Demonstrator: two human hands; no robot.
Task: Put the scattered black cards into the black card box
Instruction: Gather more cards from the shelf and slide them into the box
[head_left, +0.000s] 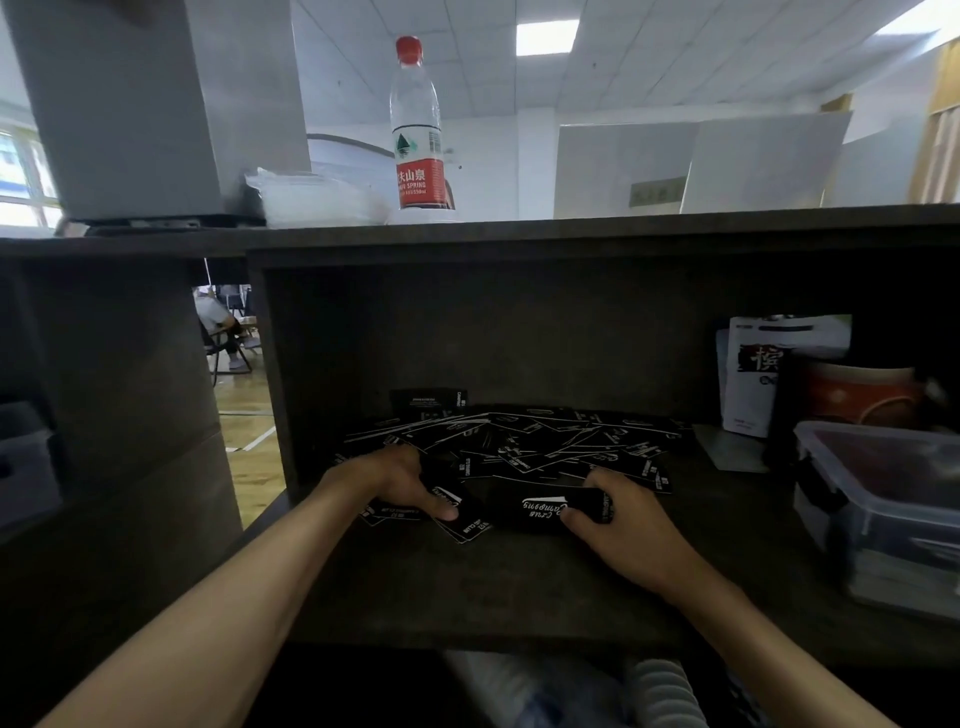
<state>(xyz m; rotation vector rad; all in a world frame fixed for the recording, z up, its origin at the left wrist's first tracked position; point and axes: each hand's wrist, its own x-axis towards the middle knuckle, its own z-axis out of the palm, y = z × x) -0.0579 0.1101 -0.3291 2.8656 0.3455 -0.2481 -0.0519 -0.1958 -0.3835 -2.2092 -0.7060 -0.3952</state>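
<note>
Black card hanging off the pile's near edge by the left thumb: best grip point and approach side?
Take the card at its near corner, coming from the person's side. That corner lies flat on bare shelf, clear of the pile, so fingers can probably slide it toward the front and pinch it. The left hand covers its far end.

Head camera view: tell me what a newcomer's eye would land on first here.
First, the heap of black cards spread across the dark shelf, with the left hand pressing on its near-left edge and the right hand gripping a black card box at its near-right. Next, the clear water bottle with a red cap and label, standing upright on the top board above.
</note>
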